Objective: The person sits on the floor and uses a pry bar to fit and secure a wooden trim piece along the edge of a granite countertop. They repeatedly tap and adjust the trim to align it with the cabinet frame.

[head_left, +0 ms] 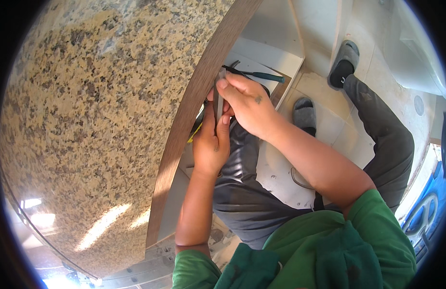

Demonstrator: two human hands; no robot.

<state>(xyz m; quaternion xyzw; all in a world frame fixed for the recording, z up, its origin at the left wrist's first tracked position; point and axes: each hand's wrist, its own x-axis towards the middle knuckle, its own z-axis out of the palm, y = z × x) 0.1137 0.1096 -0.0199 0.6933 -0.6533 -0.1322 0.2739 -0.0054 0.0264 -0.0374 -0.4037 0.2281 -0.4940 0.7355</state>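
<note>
Flat grey strip (pixel 220 107) sits upper centre of the frame, just beside the wooden edge (pixel 193 98) of the granite bench (pixel 102 120). Long axis near vertical in frame, roughly along that edge. Right hand (pixel 251 100) is at the upper end, fingers pinching it; left hand (pixel 210 150) is closed around the lower part, thumb alongside, other fingers partly hidden. Neither hand nearer: both touching. Teal-handled tool (pixel 267 76) lies right of strip's top end, apart.

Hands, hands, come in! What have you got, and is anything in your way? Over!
Left hand, right hand: both on grey strip. Green-handled tool just beyond right hand. Wooden edge close on the left. Over.
</note>
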